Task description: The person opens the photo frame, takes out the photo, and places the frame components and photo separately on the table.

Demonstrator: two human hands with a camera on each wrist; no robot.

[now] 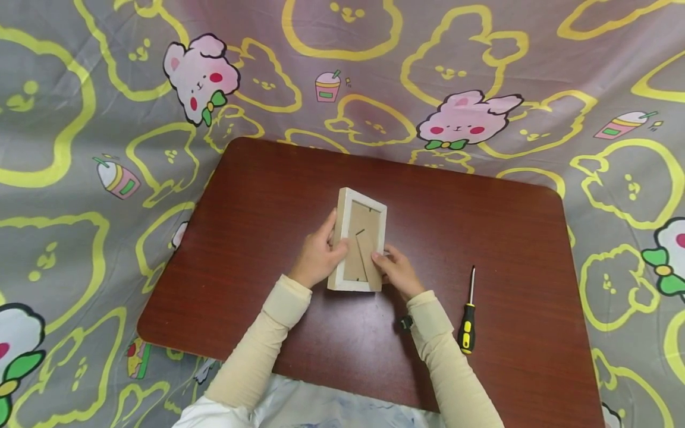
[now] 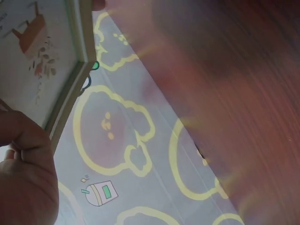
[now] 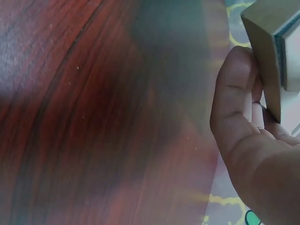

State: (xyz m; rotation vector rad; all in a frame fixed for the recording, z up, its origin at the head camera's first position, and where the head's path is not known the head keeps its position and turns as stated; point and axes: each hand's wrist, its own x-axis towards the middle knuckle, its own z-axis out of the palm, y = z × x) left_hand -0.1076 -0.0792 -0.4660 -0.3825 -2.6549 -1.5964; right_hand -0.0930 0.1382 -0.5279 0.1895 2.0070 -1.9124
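Observation:
Both hands hold a small picture frame (image 1: 353, 208) above the table, its brown backing board and slanted stand leg facing the head camera. My left hand (image 1: 316, 257) grips the long left side, thumb on the back. On the lower right side, my right hand (image 1: 400, 274) pinches the edge, thumb by the stand leg (image 1: 366, 255). The left wrist view shows the front of the picture frame (image 2: 84, 42), with a potted-plant picture behind it. In the right wrist view, fingers of the right hand (image 3: 248, 126) lie against the pale side of the picture frame (image 3: 263, 51).
A black and yellow screwdriver (image 1: 467, 327) lies to the right on the dark red-brown table (image 1: 257, 220), shaft pointing away. Patterned grey cloth (image 1: 374, 77) with yellow outlines hangs around the table's back and sides. A dark wrist device (image 1: 407, 323) sits by the right sleeve.

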